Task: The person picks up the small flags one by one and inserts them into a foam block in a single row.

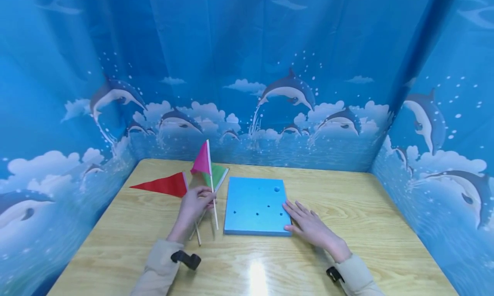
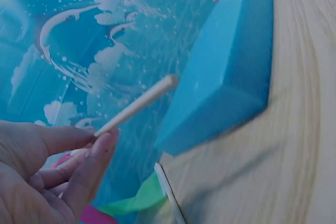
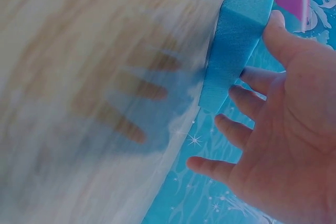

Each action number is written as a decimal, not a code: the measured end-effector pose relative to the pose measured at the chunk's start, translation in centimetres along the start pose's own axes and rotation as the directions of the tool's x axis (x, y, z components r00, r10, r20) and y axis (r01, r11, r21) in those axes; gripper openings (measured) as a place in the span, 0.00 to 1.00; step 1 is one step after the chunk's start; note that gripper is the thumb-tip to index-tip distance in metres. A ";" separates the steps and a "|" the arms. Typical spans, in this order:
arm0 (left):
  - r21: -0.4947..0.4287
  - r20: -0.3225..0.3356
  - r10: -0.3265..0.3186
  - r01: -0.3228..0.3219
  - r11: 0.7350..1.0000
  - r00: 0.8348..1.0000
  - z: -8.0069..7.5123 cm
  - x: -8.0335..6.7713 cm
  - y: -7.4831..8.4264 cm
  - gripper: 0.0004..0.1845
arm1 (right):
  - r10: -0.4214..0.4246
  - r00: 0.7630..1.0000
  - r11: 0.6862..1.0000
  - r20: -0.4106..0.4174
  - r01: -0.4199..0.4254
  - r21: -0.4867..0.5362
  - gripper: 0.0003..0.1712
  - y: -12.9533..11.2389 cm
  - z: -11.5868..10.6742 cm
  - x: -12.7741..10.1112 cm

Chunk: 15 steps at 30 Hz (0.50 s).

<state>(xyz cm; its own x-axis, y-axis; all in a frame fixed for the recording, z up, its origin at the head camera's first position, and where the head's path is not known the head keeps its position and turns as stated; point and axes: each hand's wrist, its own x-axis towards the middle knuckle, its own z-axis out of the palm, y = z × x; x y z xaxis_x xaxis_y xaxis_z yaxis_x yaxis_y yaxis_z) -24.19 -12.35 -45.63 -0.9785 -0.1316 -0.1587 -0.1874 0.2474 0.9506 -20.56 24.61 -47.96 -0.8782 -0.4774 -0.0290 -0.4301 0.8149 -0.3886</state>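
My left hand pinches the thin stick of a magenta pennant flag between thumb and fingers. The flag stands nearly upright, cloth at the top. In the left wrist view the bare lower end of the stick juts out past the fingertips, near the blue foam block. Several small holes dot the top of this flat, square block, one larger hole at its far right. With fingers spread, my right hand touches the block's right edge; in the right wrist view its thumb meets the foam side.
A red pennant flag and a green flag lie on the wooden table around the left hand, their sticks crossing below it. A blue dolphin-print curtain encloses the table's back and sides.
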 end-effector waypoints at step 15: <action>-0.169 -0.069 0.282 -0.290 0.942 0.957 1.8 -0.3 3.1 0.14 | -0.003 1.000 1.000 -0.007 0.003 -0.005 0.41 0.2 0.1 0.0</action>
<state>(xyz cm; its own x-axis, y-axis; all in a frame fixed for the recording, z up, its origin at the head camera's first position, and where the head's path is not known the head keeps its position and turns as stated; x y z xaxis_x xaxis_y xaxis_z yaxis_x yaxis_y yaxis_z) -24.65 -9.83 -43.16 -0.9833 -0.1220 0.1350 0.1219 0.1095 0.9865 -20.57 24.72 -48.13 -0.8782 -0.4778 -0.0215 -0.4339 0.8149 -0.3842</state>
